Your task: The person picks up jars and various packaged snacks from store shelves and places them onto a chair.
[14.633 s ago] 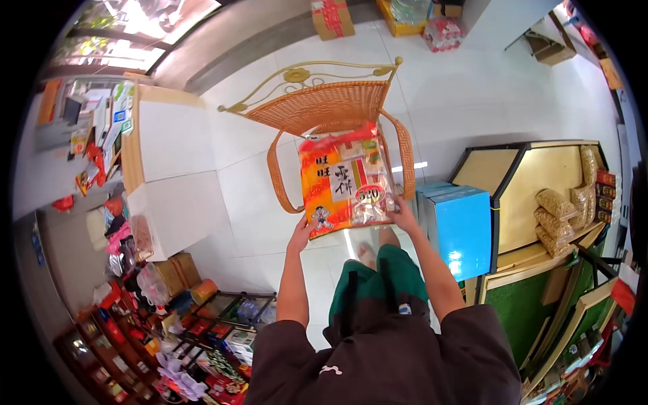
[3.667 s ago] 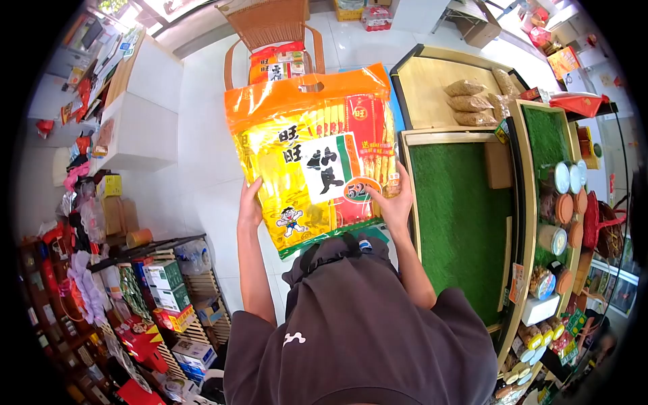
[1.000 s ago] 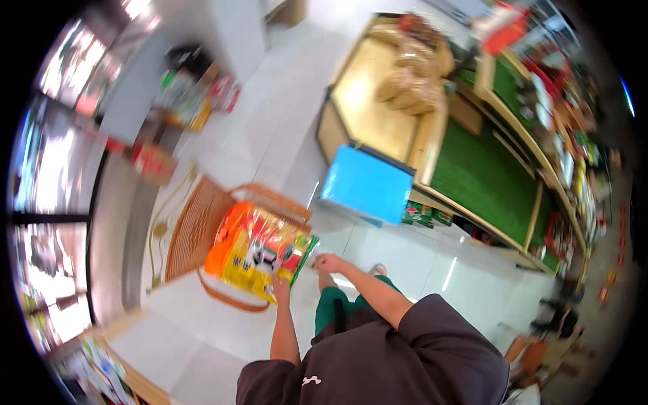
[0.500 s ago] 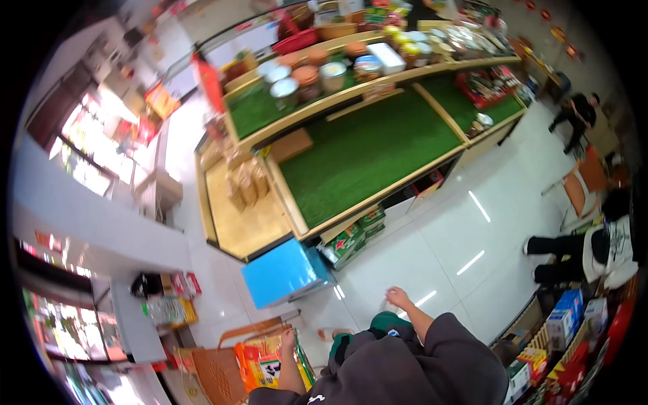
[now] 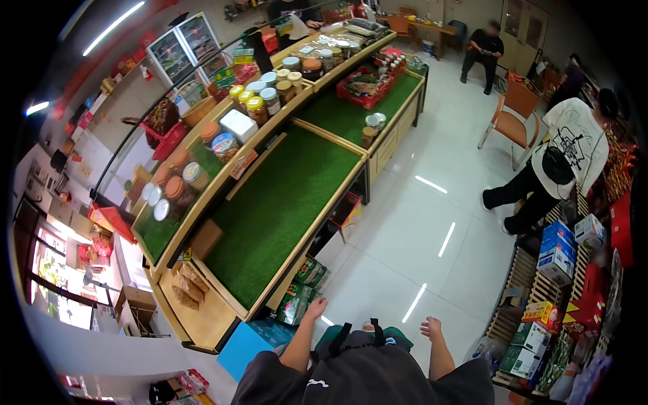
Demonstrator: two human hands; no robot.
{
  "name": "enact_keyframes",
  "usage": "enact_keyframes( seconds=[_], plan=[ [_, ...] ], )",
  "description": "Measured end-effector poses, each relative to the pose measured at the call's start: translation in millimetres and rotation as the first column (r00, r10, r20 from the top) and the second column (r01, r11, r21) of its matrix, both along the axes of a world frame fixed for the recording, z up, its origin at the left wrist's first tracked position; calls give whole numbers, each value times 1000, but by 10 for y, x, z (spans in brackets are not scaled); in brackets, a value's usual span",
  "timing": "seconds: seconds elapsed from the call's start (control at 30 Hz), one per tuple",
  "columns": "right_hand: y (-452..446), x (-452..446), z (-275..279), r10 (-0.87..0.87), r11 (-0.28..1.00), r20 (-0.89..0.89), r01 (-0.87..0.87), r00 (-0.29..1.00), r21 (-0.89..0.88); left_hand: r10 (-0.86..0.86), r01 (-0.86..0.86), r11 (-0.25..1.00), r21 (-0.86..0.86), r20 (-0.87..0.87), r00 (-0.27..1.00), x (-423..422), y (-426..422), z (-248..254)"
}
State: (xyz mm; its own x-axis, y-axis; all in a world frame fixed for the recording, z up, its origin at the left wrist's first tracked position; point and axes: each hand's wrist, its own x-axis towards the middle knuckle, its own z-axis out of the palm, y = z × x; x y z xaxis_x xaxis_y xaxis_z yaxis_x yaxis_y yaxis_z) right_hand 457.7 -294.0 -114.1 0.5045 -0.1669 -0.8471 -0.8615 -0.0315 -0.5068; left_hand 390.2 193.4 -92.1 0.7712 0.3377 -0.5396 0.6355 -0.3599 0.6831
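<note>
My left hand (image 5: 314,309) hangs at my left side with nothing visible in it, its fingers loosely extended. Close by, under the display counter's edge, are green cartons (image 5: 295,302); the hand looks apart from them. On my right, the other hand (image 5: 430,328) is held out over the white tiled floor, fingers apart, nothing in it. The display counter (image 5: 283,202), lined with green artificial turf, stands at my front left. A blue box (image 5: 248,351) sits at its near end, partly hidden by my sleeve.
Lidded jars (image 5: 256,108) line the counter's upper shelf, and a red basket (image 5: 364,89) sits farther along. A person in a white shirt (image 5: 570,145) stands at right beside slatted shelving with boxes (image 5: 557,250). A brown chair (image 5: 516,115) stands beyond; another person (image 5: 484,54) sits farther back.
My view has swung to the right, showing more of the aisle and the people. The chair with the orange bag, earlier beside my left hand, is out of view. Both hands remain free.
</note>
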Motion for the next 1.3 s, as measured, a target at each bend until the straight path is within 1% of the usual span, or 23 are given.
enact_keyframes(
  seconds=[0.07,0.13,0.17,0.23,0.3,0.37,0.4,0.47,0.57,0.63,0.7,0.77,0.83,0.87,0.9,0.97,1.0,1.03,1.07,1.1,1.17,1.27,1.3],
  plan=[
    [174,64,44,-25,999,-2,25,1000,48,-46,47,998,-29,44,998,419,-59,82],
    [394,247,93,121,991,16,-122,993,63,-61,68,994,-91,79,995,738,-15,50],
    [502,356,114,107,992,14,-107,994,60,-63,70,995,-76,91,994,853,-14,124],
    [663,615,95,356,934,25,-356,934,-4,-82,90,993,-72,107,991,1082,28,99],
    [812,886,211,401,915,32,-399,915,-69,-56,53,997,-63,-55,997,1036,215,-142],
    [915,1171,326,515,851,49,-505,856,-142,-39,34,996,-81,-74,996,820,457,-550],
    [964,1311,391,511,853,37,-500,859,-151,44,-58,990,-128,-110,993,661,586,-911],
    [1019,1547,441,482,868,11,-476,876,-145,-2,-17,998,-57,-315,949,505,765,-819],
    [1004,1851,537,460,875,-69,-466,885,-133,96,-206,969,-139,-558,824,371,1026,-779],
    [1026,2190,568,460,875,-98,-469,883,-123,138,-305,940,-154,-644,752,443,1178,-787],
    [1047,2330,571,308,943,-12,-307,951,-129,150,-345,924,-163,-676,721,510,1231,-735],
    [1029,2451,595,205,974,18,-202,979,-98,343,-446,893,-63,-548,763,975,1245,-516],
    [983,2575,531,147,981,-26,-150,989,-127,231,-364,914,-178,-509,829,1659,1279,-450],
    [936,2598,481,131,980,-63,-139,989,-141,143,-296,895,-333,-414,899,1956,1310,-536],
    [863,2614,423,115,979,-101,-130,988,-157,109,-260,935,-243,-502,858,2368,1251,-477],
    [684,2644,242,74,981,-214,-110,974,-162,83,-160,954,-254,-289,954,3094,1133,-439],
    [629,2720,208,73,982,-213,-107,974,-154,135,-184,944,-274,-188,973,3480,1032,-418],
    [539,2793,196,70,981,-328,-124,942,-147,140,-170,968,-183,-165,976,3866,912,-354],
    [445,2923,186,70,980,-440,-145,895,-139,28,-47,992,-115,-163,986,4253,881,-450],
    [370,3068,165,81,980,-442,-153,893,-129,13,-32,982,-188,-99,995,4569,842,-612],
    [217,3485,102,82,981,-475,-155,876,-116,46,-55,986,-159,-58,997,5188,596,-605],
    [1,4320,-225,48,994,-355,-81,933,-79,-36,26,994,-103,-99,994,5964,116,154],
    [-24,4688,-341,57,993,-269,-82,961,-81,-108,108,993,-49,5,994,6209,-22,324]
  ],
)
